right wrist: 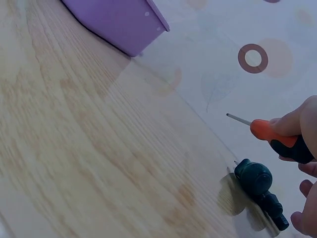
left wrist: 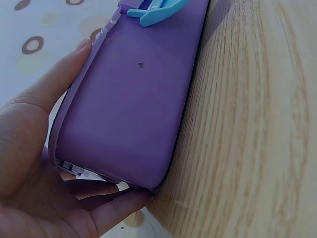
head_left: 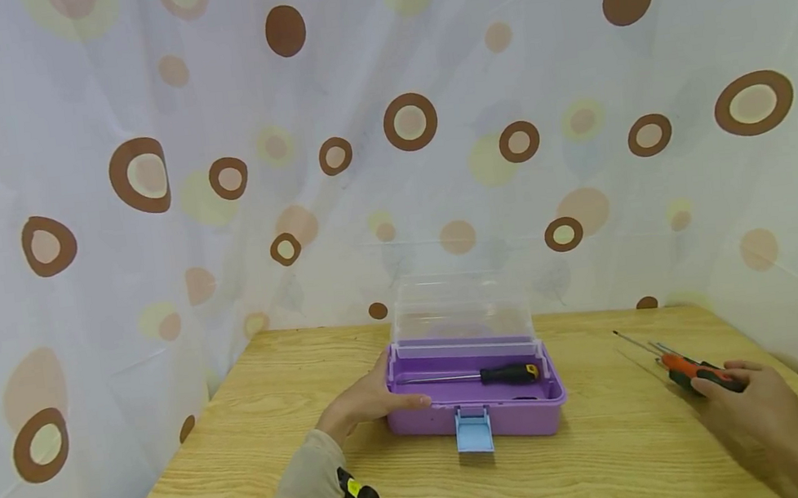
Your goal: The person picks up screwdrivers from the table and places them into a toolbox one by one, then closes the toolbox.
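Observation:
A purple toolbox (head_left: pixel 477 413) stands mid-table with its clear lid (head_left: pixel 459 308) raised and its blue latch (head_left: pixel 474 431) hanging at the front. A black-handled screwdriver (head_left: pixel 495 374) lies inside. My left hand (head_left: pixel 375 398) grips the box's left end, its thumb on the rim of the purple toolbox (left wrist: pixel 133 109) and the fingers (left wrist: pixel 114 206) curled round the end. At the right, my right hand (head_left: pixel 744 394) pinches an orange-and-black screwdriver (head_left: pixel 694 373); this screwdriver (right wrist: pixel 277 136) is held just above the table.
A dark green-handled screwdriver (right wrist: pixel 260 191) lies on the wooden table (head_left: pixel 242 431) under my right hand, and thin shafts of other screwdrivers (head_left: pixel 642 344) lie beside it. A spotted curtain (head_left: pixel 384 119) closes in the back and both sides.

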The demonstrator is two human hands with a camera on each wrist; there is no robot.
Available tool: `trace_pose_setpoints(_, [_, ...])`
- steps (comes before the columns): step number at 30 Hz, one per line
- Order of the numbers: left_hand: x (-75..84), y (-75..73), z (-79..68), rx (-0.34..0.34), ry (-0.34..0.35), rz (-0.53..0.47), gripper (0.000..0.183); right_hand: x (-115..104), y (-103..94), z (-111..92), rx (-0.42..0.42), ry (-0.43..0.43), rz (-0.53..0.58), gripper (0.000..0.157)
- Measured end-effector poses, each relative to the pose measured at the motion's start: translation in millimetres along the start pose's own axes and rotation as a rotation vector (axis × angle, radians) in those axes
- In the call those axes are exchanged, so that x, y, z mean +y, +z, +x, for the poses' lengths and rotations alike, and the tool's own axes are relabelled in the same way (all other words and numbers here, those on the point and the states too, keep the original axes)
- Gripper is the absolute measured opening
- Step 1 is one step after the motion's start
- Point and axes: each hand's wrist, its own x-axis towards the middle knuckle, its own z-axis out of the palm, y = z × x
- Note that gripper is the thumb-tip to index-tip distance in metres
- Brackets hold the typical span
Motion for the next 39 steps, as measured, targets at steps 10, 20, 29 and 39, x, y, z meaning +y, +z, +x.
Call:
trace_pose_setpoints(10, [0.3, -0.7, -0.2, 0.010, -0.020, -0.012, 0.121, -4, -7.1, 2, -0.077, 0.049, 0.209, 0.090])
trace_pose_setpoints(20, [2.0, -1.8, -0.2, 0.009, -0.017, -0.019, 0.122, -10, -10.8, 5, -0.112, 0.149, 0.407, 0.091])
trace_pose_setpoints(29, [0.3, -0.9, 1.2, 0.005, -0.010, -0.020, 0.120, -8, -8.3, 1, -0.092, 0.122, 0.562, 0.065])
trace_pose_setpoints(39, [-2.8, -0.2, 2.4, 0.009, -0.021, -0.011, 0.120, -5, -3.7, -5, -0.110, 0.070, 0.803, 0.014])
